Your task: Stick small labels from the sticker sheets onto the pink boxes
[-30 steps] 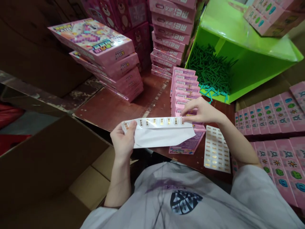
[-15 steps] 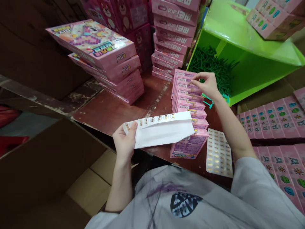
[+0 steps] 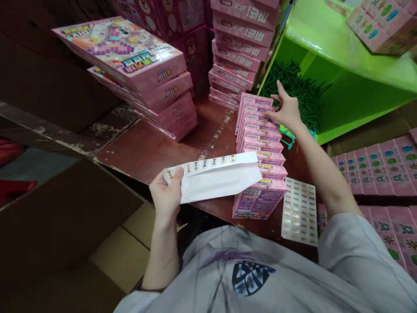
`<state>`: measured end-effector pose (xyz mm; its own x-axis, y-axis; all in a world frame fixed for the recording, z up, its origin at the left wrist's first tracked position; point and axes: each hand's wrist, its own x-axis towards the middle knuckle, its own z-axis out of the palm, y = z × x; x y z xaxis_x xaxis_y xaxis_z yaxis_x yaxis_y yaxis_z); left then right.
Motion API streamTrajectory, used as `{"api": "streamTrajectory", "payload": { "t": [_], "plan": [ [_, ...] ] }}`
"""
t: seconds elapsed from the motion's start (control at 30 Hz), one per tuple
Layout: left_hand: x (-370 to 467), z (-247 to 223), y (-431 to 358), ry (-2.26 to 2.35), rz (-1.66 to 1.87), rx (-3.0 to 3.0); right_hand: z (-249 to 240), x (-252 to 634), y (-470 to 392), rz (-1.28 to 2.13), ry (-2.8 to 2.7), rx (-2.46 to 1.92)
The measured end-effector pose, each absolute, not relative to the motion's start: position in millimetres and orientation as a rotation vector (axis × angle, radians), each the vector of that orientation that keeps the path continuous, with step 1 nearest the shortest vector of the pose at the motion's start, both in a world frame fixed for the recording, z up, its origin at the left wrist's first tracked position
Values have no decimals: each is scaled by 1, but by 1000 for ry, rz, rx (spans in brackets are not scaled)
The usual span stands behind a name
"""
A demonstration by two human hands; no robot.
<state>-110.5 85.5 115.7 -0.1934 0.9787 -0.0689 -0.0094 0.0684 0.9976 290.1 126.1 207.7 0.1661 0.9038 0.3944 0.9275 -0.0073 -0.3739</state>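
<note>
My left hand (image 3: 165, 194) pinches the left end of a folded white sticker sheet (image 3: 220, 182), with a line of small oval stickers along its top edge. The sheet's right end overlaps the near part of a row of upright pink boxes (image 3: 260, 198). At the far part of that row is my right hand (image 3: 288, 111), its fingers spread and the thumb by the box tops; whether it touches them I cannot tell. Another sticker sheet (image 3: 299, 213), with gold stickers, lies flat to the right of the row.
Stacked pink boxes (image 3: 159, 87) stand at the left and another stack (image 3: 241, 48) at the back. A green bin (image 3: 345, 87) on its side holds dark green plastic pieces (image 3: 299, 89). Turquoise pieces (image 3: 287, 138) lie beside the row. More pink boxes (image 3: 378, 167) fill the right.
My right hand has gone from pinched fingers over the far boxes to spread fingers, slightly right. The left hand still holds the sheet, a little further left.
</note>
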Motion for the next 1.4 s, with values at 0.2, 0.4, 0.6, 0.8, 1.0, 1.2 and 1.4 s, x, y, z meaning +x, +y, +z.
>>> {"api": "streamTrajectory", "payload": {
  "t": [0.2,0.4,0.6,0.8,1.0,1.2,1.4],
  "plan": [
    [-106,127,81,1357,1374,1233,249,202,76,509,-1923,-1495],
    [-105,138,74,1315,1520,1352,262,158,42,790,-2145,-1333],
    [-103,139,72,1291,1474,1346,253,155,34,729,-1866,-1326],
    [-96,141,76,1262,1505,1338,248,157,39,805,-1731,-1328],
    [-94,150,80,1225,1618,1510,255,169,48,1041,-1789,-1434],
    [-93,153,79,1243,1595,1522,260,167,37,768,-1847,-1392],
    [-94,152,76,1268,1509,1470,260,163,27,689,-1960,-1393]
  ]
}}
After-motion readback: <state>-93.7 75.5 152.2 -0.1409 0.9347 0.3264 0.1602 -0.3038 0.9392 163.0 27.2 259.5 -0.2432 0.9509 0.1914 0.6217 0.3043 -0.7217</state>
